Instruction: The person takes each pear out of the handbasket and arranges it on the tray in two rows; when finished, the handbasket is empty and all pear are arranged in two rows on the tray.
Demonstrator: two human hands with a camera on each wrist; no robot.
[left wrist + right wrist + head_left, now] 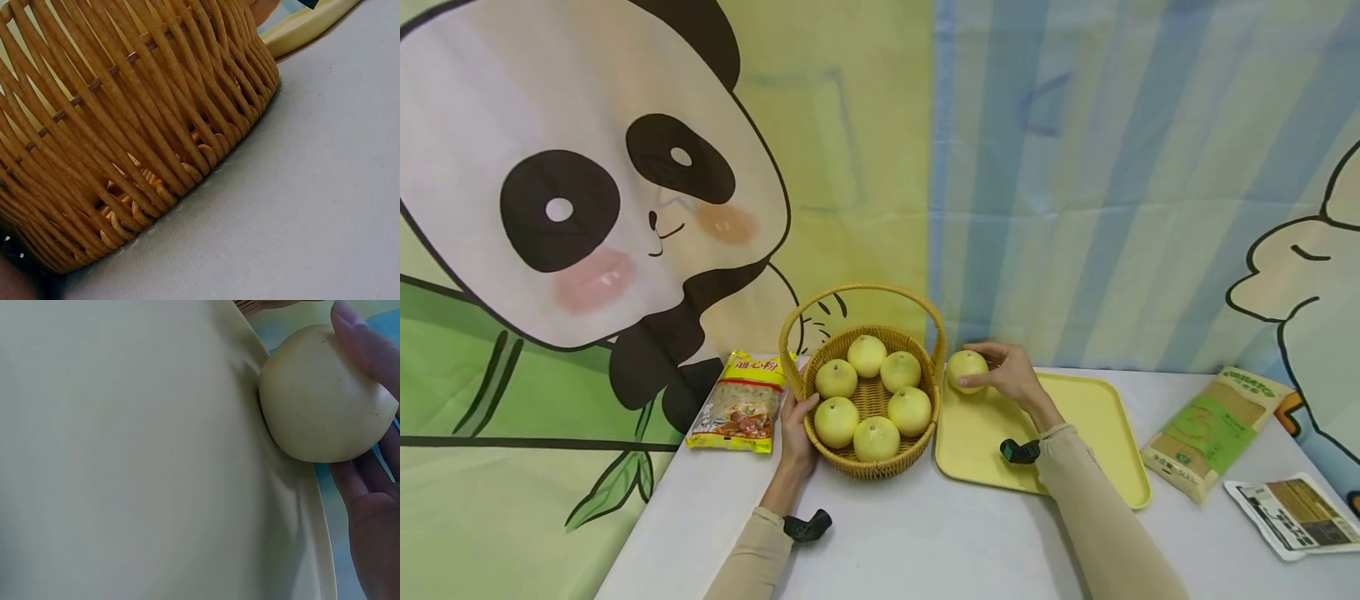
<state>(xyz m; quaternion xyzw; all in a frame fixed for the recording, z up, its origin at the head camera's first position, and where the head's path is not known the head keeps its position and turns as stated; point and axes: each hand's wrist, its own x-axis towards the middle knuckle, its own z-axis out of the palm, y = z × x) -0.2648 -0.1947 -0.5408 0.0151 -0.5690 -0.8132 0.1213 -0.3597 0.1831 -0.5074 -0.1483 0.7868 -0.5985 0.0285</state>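
My right hand (1013, 377) grips a pale yellow, round melon-like fruit (964, 371) over the back left corner of a yellow tray (1093, 425). In the right wrist view, my thumb lies along one side of this fruit (322, 400) and the fingers along the other, close to the tray's raised edge. A wicker basket (871, 470) with a tall arched handle stands left of the tray. My left hand (797, 433) holds its left side, the thumb at the rim. Inside, several matching fruits (877, 439) form a ring. The left wrist view shows the basket's woven wall (144, 106), with most of that hand hidden.
A yellow-and-red food packet (741, 404) lies left of the basket. To the tray's right are a brown-and-green package (1213, 429) and a flat white-and-brown packet (1300, 512). A printed panda curtain (865, 167) hangs right behind the white table (910, 542).
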